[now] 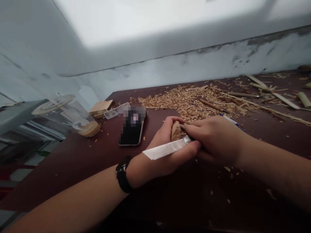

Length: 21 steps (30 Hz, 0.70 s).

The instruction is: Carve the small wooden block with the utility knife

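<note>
Low over the dark red table, my left hand is closed around a small carved piece of wood. A black watch sits on that wrist. My right hand is wrapped round the handle of a utility knife, and its wide pale blade points left across my left palm. Both hands touch, with the left thumb close to the blade's base. Most of the knife's handle is hidden inside my right fingers. A short stick-like end shows between the hands, but I cannot tell what it belongs to.
Wood shavings are heaped behind my hands, with a pencil-like stick and a blue-white pen. Left stand a phone, a clear box, wood blocks and a plastic cup. Bamboo strips lie at right.
</note>
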Each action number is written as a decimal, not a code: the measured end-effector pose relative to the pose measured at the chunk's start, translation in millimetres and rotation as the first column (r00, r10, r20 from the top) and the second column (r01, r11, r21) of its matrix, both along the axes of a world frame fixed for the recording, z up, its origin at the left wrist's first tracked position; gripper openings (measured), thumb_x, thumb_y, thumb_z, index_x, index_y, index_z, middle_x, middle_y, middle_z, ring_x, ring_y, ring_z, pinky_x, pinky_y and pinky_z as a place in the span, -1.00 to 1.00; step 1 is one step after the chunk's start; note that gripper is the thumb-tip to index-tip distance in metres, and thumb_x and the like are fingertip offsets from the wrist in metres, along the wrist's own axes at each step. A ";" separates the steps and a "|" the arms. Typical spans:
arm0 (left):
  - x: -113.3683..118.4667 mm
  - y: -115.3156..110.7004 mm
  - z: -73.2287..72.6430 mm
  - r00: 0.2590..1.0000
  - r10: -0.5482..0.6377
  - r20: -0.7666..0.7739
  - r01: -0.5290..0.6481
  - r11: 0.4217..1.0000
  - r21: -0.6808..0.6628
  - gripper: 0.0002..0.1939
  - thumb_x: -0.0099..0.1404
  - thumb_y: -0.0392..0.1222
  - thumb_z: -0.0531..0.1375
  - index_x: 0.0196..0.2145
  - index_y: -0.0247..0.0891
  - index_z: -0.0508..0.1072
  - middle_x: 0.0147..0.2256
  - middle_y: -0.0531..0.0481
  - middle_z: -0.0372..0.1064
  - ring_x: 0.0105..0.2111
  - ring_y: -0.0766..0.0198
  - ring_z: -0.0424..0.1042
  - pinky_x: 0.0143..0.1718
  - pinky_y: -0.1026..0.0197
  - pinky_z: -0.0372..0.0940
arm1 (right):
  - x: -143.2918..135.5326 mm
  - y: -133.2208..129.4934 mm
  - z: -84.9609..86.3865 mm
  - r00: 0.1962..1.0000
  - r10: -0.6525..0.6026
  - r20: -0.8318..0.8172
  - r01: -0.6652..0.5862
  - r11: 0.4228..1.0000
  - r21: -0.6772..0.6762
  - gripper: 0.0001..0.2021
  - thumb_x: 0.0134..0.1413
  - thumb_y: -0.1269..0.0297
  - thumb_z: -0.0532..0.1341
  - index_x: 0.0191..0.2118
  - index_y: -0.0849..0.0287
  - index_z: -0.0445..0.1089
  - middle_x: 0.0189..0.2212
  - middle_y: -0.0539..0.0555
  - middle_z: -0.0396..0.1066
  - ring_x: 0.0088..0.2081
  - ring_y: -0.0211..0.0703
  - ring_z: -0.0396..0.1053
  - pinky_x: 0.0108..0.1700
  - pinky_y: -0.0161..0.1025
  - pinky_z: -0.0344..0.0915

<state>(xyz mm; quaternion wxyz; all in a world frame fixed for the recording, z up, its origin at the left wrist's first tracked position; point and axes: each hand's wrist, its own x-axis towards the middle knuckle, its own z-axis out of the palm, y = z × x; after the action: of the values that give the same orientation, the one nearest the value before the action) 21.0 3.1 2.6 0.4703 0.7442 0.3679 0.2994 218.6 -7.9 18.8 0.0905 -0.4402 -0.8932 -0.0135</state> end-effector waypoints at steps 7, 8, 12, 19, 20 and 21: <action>0.2 -5.0 -1.1 0.996 -0.003 0.085 0.008 0.998 -0.059 -0.31 0.31 0.02 0.39 0.24 -0.20 0.20 -0.01 -0.15 0.43 -0.08 0.07 0.45 -0.08 0.09 0.35 | 4.0 1.1 6.6 0.986 -0.034 0.164 0.011 0.990 0.144 -0.96 0.00 0.34 0.17 -0.43 0.10 0.32 -0.52 0.02 0.42 -0.50 -0.14 0.32 -0.42 -0.19 -0.15; 0.5 -6.0 -0.7 0.996 0.004 0.094 0.003 0.997 -0.076 -0.33 0.32 0.01 0.39 0.24 -0.20 0.20 -0.03 -0.13 0.43 -0.11 0.10 0.45 -0.10 0.11 0.35 | 4.8 1.1 5.4 0.985 -0.040 0.167 0.011 0.985 0.175 -0.96 -0.01 0.36 0.17 -0.44 0.10 0.31 -0.53 0.02 0.41 -0.51 -0.15 0.32 -0.43 -0.19 -0.16; 2.5 -9.3 1.6 0.989 0.042 0.143 -0.016 0.984 -0.177 -0.47 0.34 0.03 0.37 0.10 -0.16 0.23 -0.22 0.04 0.36 -0.32 0.29 0.33 -0.31 0.23 0.27 | 4.3 0.3 -0.6 0.990 -0.069 0.119 0.037 0.966 0.254 -0.90 -0.03 0.37 0.16 -0.50 0.09 0.24 -0.57 0.00 0.38 -0.55 -0.17 0.28 -0.44 -0.20 -0.17; 7.6 -12.8 -1.8 0.970 0.109 0.219 -0.063 0.976 -0.210 -0.50 0.32 -0.05 0.38 0.03 -0.15 0.19 -0.22 0.06 0.33 -0.31 0.32 0.28 -0.32 0.26 0.24 | -5.8 -2.8 -0.5 0.983 -0.172 0.065 0.160 0.974 0.163 -0.90 0.05 0.35 0.14 -0.46 0.07 0.34 -0.55 0.04 0.44 -0.52 -0.08 0.35 -0.44 -0.18 -0.11; 8.9 -13.9 -2.8 0.963 0.121 0.240 -0.072 0.976 -0.206 -0.51 0.32 -0.07 0.37 0.02 -0.15 0.18 -0.23 0.07 0.32 -0.32 0.32 0.28 -0.32 0.26 0.25 | -6.9 -3.3 0.1 0.979 -0.194 0.069 0.182 0.972 0.152 -0.89 0.05 0.36 0.14 -0.46 0.07 0.33 -0.55 0.04 0.44 -0.52 -0.09 0.34 -0.44 -0.19 -0.11; 10.2 -14.9 -3.8 0.954 0.129 0.271 -0.075 0.977 -0.201 -0.53 0.33 -0.09 0.36 0.00 -0.16 0.16 -0.25 0.09 0.31 -0.33 0.34 0.28 -0.32 0.26 0.25 | -7.9 -3.7 0.6 0.974 -0.216 0.072 0.204 0.968 0.149 -0.89 0.04 0.37 0.15 -0.48 0.08 0.31 -0.56 0.04 0.43 -0.53 -0.11 0.33 -0.45 -0.20 -0.11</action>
<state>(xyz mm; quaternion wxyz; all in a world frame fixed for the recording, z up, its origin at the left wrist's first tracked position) 31.2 -11.8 -1.1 0.5700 0.6259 0.3619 0.3903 210.7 -11.6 19.3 0.0798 -0.5240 -0.8414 -0.1052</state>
